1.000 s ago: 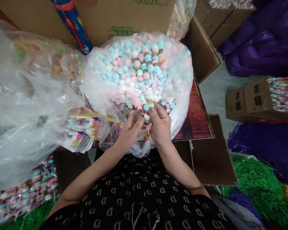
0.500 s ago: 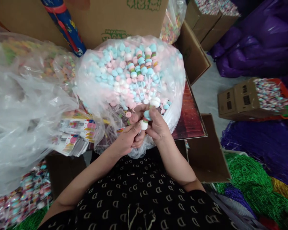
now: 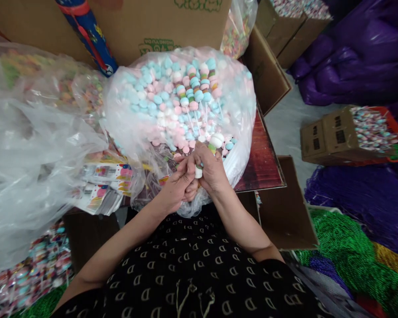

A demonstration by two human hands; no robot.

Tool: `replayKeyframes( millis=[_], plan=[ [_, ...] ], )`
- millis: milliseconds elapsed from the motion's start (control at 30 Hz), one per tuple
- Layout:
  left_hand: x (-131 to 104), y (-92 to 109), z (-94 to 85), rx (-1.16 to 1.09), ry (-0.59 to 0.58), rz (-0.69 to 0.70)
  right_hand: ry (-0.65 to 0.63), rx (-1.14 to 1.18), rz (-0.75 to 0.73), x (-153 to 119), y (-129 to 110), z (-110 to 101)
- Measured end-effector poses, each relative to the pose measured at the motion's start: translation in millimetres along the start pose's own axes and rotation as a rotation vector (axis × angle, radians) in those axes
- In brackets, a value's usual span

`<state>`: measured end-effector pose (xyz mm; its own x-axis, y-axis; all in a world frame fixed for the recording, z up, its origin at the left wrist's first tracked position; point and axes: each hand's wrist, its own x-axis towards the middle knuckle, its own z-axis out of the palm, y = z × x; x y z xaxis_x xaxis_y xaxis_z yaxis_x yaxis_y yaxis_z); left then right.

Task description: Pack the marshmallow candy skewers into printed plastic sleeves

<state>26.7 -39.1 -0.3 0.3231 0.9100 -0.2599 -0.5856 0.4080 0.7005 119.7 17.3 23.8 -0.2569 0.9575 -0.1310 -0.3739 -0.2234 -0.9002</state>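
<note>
My left hand (image 3: 180,182) is closed around the lower end of a candy skewer, its stick mostly hidden by the fingers. A white marshmallow (image 3: 198,172) on that skewer shows between my hands. My right hand (image 3: 209,167) curls over the skewer's upper part, covering the pieces there. At the far side of its fingers sit a larger white marshmallow (image 3: 216,140) and a green-yellow gummy piece (image 3: 212,148); whether the hand grips them, I cannot tell. Beyond, several finished-looking marshmallow skewers (image 3: 199,96) lie on a clear bag (image 3: 119,99) of pink, blue and white marshmallows.
Printed packets (image 3: 101,198) lie left of the bag, beside plastic bags of gummies (image 3: 76,90). A cardboard box (image 3: 166,26) and a blue tube (image 3: 93,44) stand behind. The table's corner (image 3: 263,163) is at right, with an open carton (image 3: 287,212) below.
My right hand has shifted left and closed over the skewer's top, hiding the blue piece that showed before. My left hand stays nearly in place.
</note>
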Motion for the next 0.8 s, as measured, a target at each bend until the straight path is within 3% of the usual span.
replayKeyframes(
  millis=[67, 267, 667, 800],
  plan=[
    [0.7, 0.5, -2.1, -0.015, -0.001, -0.005, -0.037, 0.012, 0.009, 0.9, 1.4, -4.0],
    [1.5, 8.3, -5.9, -0.051, -0.166, -0.086, -0.334, 0.127, 0.113, 2.4, -1.0, -19.8],
    [2.5, 5.5, -8.1, -0.035, -0.169, -0.088, -0.207, 0.002, 0.005, -0.6, 2.7, -6.2],
    [1.1, 8.1, -7.8, -0.095, -0.166, -0.085, -0.287, 0.104, 0.001, 2.1, 3.8, -13.0]
  ],
)
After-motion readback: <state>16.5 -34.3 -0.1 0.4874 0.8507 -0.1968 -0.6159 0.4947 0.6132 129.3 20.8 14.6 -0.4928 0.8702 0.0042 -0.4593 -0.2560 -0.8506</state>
